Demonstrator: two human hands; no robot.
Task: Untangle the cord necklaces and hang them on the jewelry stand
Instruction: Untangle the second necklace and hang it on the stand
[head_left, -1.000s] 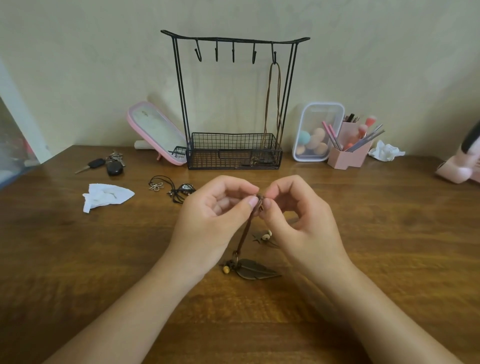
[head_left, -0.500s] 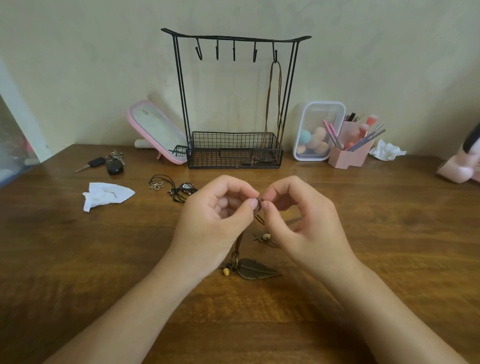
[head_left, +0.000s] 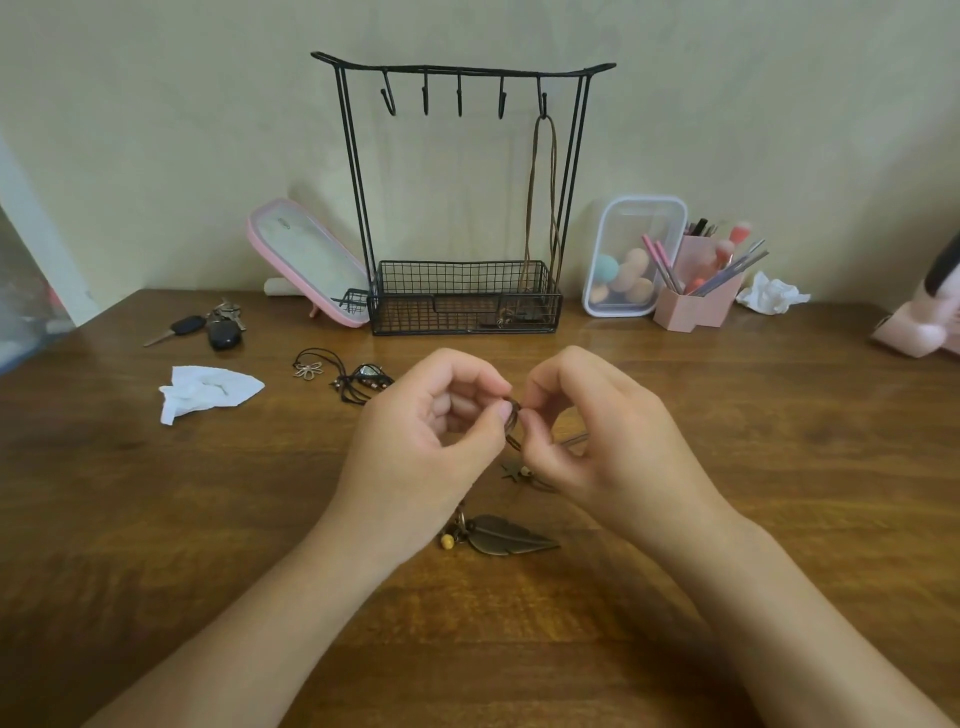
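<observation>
My left hand (head_left: 415, 447) and my right hand (head_left: 602, 436) meet above the table's middle, both pinching a tangled brown cord (head_left: 512, 423) between thumb and fingertips. Its bronze leaf pendant (head_left: 506, 535) with a yellow bead lies on the wood below my left hand. A small star charm (head_left: 511, 470) shows under my right hand. The black wire jewelry stand (head_left: 462, 73) stands at the back; one brown cord necklace (head_left: 543, 197) hangs from its rightmost hook into the basket. A bundle of black cord necklaces (head_left: 343, 374) lies left of my hands.
Keys (head_left: 208, 327) and a crumpled tissue (head_left: 208, 389) lie at the left. A pink mirror (head_left: 306, 260) leans beside the stand. At the back right are a clear box of sponges (head_left: 631, 254), a pink brush holder (head_left: 696, 296), another tissue (head_left: 771, 296) and a pink object (head_left: 924, 317).
My fingers have shifted slightly on the knot, and the cord between them now forms a small loop. The leaf pendant stays on the table.
</observation>
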